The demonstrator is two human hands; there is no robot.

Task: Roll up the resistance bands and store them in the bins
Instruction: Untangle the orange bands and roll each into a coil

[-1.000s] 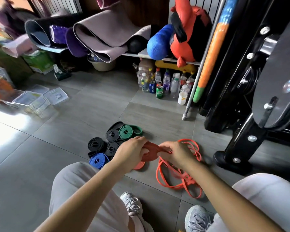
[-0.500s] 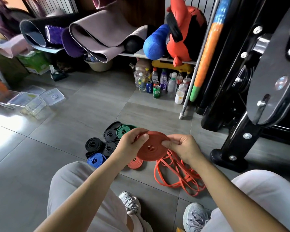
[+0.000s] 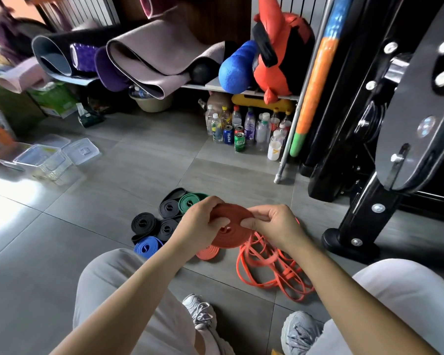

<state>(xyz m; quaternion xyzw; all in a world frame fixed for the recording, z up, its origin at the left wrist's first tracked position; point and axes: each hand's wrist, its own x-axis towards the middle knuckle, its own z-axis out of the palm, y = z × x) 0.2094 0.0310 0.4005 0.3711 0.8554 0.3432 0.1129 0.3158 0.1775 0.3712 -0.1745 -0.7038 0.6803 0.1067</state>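
Head view: one red roll [image 3: 231, 235] in gripping fingers of left hand [image 3: 199, 222] and right hand [image 3: 278, 224]; one blue roll [image 3: 148, 247].

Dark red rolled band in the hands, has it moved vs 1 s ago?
Yes, slightly. The dark red rolled band has tipped its flat face toward the camera, staying just above the small orange coil.

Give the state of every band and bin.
Dark red rubber band: coiled, gripped by left hand and right hand.
Thin orange rubber bands: loose, tangled on floor.
Small orange band: rolled, on floor.
Blue band: rolled.
Green band: rolled.
Black bands: rolled.
Clear plastic bins: no bands visible inside.
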